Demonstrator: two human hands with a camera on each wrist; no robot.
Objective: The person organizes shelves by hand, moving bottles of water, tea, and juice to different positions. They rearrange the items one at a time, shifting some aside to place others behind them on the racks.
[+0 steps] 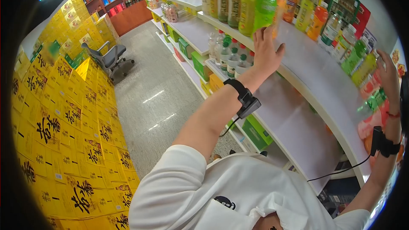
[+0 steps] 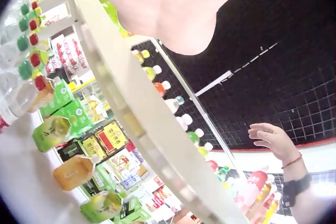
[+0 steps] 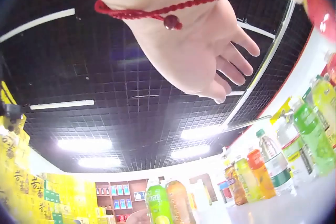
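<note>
My left hand [image 1: 265, 53] reaches up to the top shelf [image 1: 315, 72]. Its straight fingers lie against the lower part of a bright green drink bottle [image 1: 264, 6], with the thumb spread to the right. That bottle stands at the front of a row of green and yellow-green bottles. In the left wrist view only the palm [image 2: 173, 8] shows, above the shelf edge. My right hand [image 1: 387, 74] is raised at the far right beside red and green bottles. Its fingers [image 3: 205, 61] are spread and hold nothing. It hovers [image 2: 273, 139] above a red-labelled bottle [image 2: 254, 184].
Curved white shelves run along the right, with small water bottles [image 1: 230, 57] one level down and green boxes below. A wall of stacked yellow cartons [image 1: 64, 115] fills the left. A grey office chair [image 1: 108, 59] stands far down the tiled aisle.
</note>
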